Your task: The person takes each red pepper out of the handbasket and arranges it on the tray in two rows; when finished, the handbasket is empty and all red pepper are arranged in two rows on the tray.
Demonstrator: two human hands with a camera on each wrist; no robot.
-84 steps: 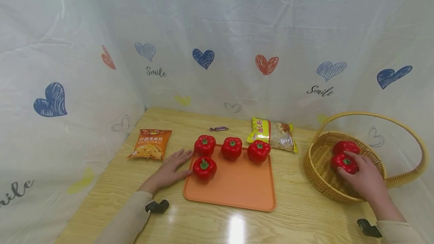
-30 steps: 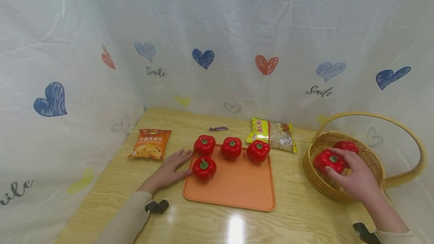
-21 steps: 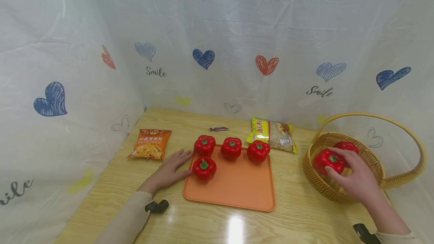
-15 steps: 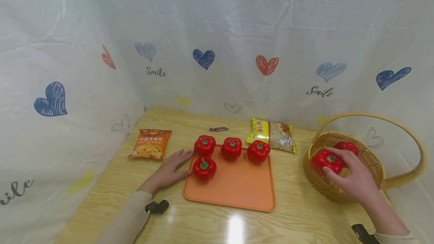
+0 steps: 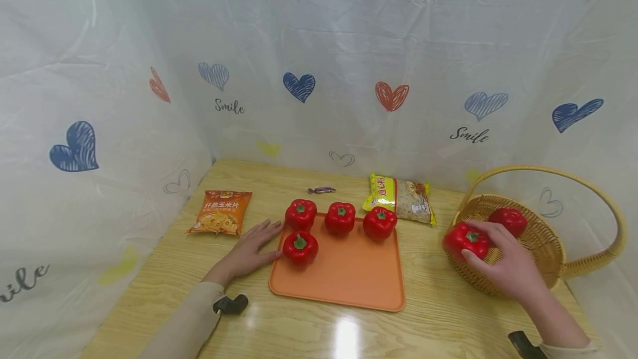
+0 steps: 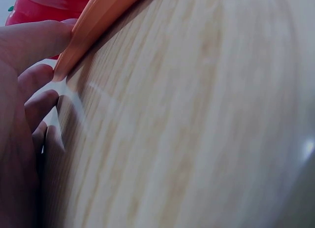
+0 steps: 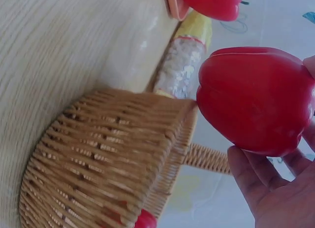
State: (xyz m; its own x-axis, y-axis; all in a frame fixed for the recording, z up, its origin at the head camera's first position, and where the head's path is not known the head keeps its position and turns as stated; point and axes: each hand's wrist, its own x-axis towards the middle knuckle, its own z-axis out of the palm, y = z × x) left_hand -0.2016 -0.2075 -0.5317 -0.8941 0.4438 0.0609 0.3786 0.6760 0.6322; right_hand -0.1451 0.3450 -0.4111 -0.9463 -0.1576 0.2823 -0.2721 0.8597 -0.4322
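From the head view, an orange tray (image 5: 349, 270) lay on the light wood table (image 5: 289, 328), with four red peppers (image 5: 301, 251) on it: three along its far edge and one in front of the left one. The left hand (image 5: 246, 254) rested just left of the tray, its fingers out long and a bit spread, with hold of nothing. A bag of corn chips (image 5: 221, 212) lay farther left of the tray, a small wrapped candy (image 5: 322, 189) was behind it, and a yellow and clear bag (image 5: 404, 199) sat behind its far right corner. Well to the right of the tray stood a basket (image 5: 476, 281) with one pepper (image 5: 508, 221) inside. The right hand (image 5: 510, 267) held another pepper (image 5: 459, 241) up at the basket side nearest the tray. In the left wrist view, the thumb lay against the tray's edge, and the other fingers were loose beside the tray. In the right wrist view, fingers and thumb were bent round the pepper, only as wide apart as the pepper was fat. It was hard to tell there if it brushed the basket's rim. The step in hand looked like taking this pepper out. The next move seemed to call for a firm hold and some height, to clear the rim on the tray's side.
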